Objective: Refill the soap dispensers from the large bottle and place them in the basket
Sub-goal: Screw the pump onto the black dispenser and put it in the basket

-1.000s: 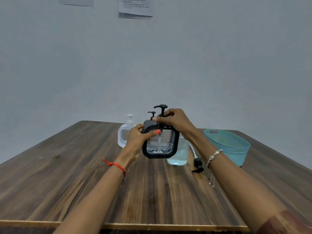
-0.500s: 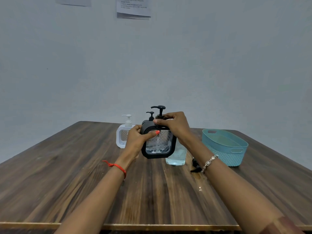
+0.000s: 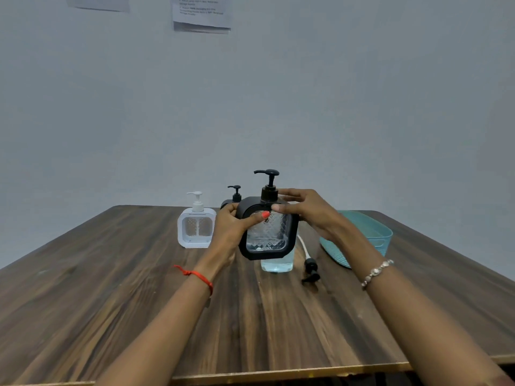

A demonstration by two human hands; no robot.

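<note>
**Desk, wall and papers around the work**

A dark brown wooden desk (image 3: pixel 111 302) with streaky grain fills the lower half of the view, and a pale strip runs along its near edge. Behind it rises a plain grey-blue wall (image 3: pixel 362 107). A white printed paper sheet (image 3: pixel 201 12) hangs high on the wall near the centre, its text too small to read. A second, blank-looking white paper sheet (image 3: pixel 97 2) hangs to its left, cut off by the top of the view. A thin red thread band (image 3: pixel 195 275) circles the left wrist and a silver beaded bracelet (image 3: pixel 376 273) the right.
</note>
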